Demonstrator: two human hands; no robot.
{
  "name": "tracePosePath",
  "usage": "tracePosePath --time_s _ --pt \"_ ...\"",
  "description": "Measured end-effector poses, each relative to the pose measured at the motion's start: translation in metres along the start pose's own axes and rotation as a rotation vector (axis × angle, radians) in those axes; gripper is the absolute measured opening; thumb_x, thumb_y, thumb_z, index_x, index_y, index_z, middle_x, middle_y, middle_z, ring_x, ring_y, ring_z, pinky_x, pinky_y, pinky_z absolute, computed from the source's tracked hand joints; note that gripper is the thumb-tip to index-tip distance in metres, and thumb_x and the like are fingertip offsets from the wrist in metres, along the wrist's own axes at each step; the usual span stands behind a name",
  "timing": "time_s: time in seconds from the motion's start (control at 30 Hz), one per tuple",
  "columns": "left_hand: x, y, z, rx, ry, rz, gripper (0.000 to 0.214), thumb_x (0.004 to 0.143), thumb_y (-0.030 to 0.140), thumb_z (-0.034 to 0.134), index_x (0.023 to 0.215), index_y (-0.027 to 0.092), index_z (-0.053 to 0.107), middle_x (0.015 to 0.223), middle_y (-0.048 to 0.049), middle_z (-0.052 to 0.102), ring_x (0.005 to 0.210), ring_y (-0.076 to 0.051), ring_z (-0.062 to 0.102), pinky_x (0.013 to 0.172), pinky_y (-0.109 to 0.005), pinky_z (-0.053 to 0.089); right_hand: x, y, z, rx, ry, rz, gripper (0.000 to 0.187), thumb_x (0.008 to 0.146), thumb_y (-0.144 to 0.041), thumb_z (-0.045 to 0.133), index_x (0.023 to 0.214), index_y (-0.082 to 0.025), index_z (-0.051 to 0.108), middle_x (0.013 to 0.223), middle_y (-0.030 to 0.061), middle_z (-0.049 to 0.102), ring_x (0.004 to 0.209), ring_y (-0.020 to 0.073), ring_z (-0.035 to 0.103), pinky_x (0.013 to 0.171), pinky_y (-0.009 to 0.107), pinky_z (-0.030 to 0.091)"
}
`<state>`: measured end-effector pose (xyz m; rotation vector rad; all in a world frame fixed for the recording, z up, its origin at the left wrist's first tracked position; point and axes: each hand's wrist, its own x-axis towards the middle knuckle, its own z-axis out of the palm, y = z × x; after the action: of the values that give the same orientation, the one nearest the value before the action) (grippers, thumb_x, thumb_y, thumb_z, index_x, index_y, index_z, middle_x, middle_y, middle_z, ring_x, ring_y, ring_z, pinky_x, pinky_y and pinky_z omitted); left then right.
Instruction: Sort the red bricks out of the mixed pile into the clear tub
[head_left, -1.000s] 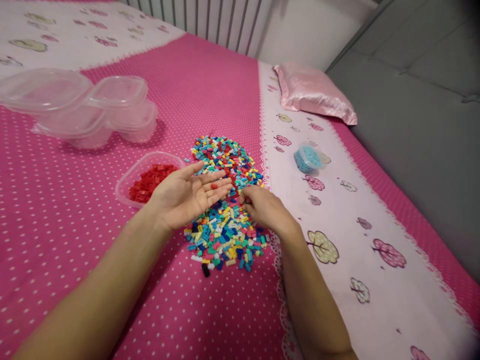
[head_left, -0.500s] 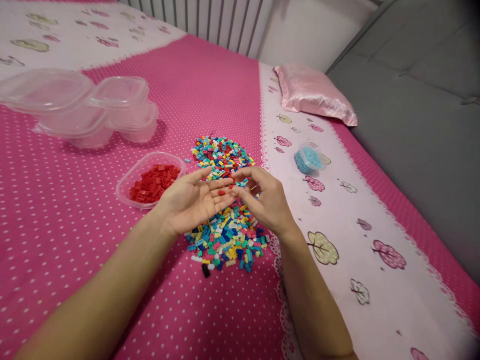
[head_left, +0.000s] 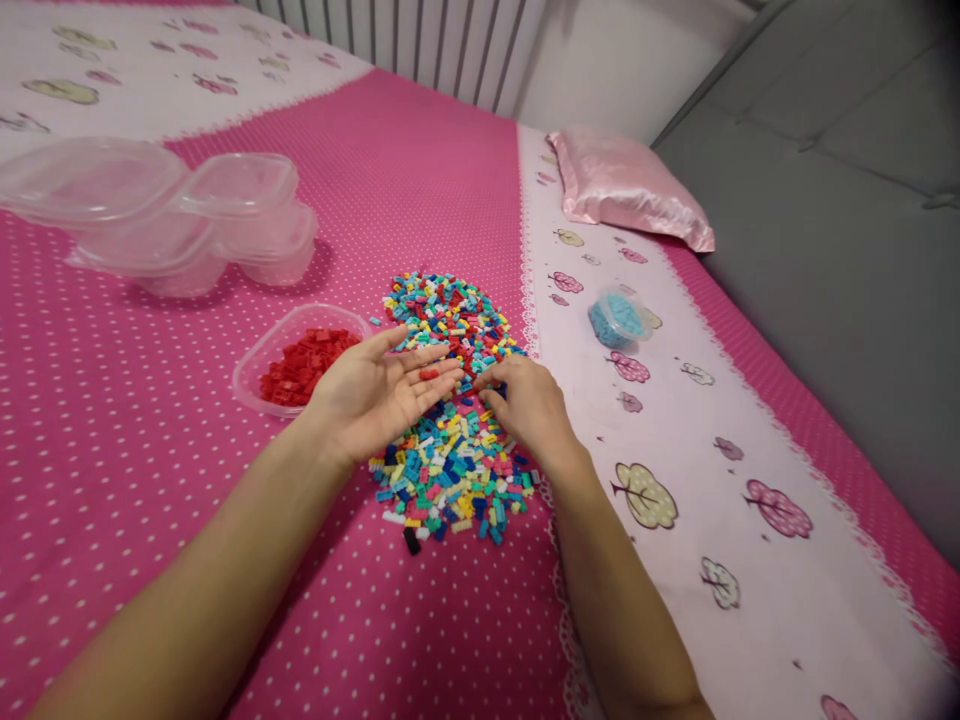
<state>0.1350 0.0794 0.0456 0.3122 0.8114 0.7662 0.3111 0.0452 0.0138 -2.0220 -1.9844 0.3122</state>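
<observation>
My left hand [head_left: 379, 393] is palm up over the pile of small toy building bricks [head_left: 450, 470], its fingers stretched out and flat. Red bricks [head_left: 428, 374] lie loose on its fingers. My right hand [head_left: 529, 405] reaches down to the middle of the pile, with thumb and forefinger tips close together among the bricks. Whatever is between those tips is too small to make out. Behind my left hand stands a clear tub [head_left: 244, 385] holding many red bricks [head_left: 307, 365]; my wrist covers part of its near side.
Stacked clear lidded tubs [head_left: 247, 190] stand at the left on the pink dotted bedspread [head_left: 135, 480]. A small tub of blue bricks [head_left: 619, 318] sits to the right. Farther back are a satin pillow [head_left: 630, 190] and a grey padded headboard [head_left: 832, 200]. One black brick [head_left: 412, 541] lies at the pile's near edge.
My right hand has moved from my left fingertips down and slightly right to the pile. My left hand has shifted slightly left, with red bricks still on its fingers.
</observation>
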Motion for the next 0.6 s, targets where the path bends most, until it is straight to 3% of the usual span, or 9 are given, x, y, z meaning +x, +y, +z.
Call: tracePosePath --time_s 0.2,0.6 --pt "-0.002 0.001 0.003 -0.001 0.029 0.016 0.054 0.088 0.03 0.043 0.13 -0.005 0.045 0.108 -0.0234 0.062 0.108 -0.026 0.06 0.089 -0.029 0.052 0.002 -0.003 0.009 -0.065 -0.01 0.002 0.021 0.081 -0.021 0.063 0.1 -0.027 0.069 0.102 0.0047 0.062 0.095 0.0203 0.057 0.078 0.031 0.045" --pt "-0.002 0.002 0.001 -0.009 0.028 0.024 0.053 0.089 0.029 0.044 0.131 -0.002 0.045 0.112 -0.023 0.061 0.11 -0.026 0.059 0.086 -0.029 0.053 0.002 -0.001 0.012 -0.082 0.0 0.01 0.023 0.083 -0.027 0.062 0.105 -0.027 0.069 0.105 0.005 0.059 0.094 0.0205 0.057 0.076 0.032 0.045"
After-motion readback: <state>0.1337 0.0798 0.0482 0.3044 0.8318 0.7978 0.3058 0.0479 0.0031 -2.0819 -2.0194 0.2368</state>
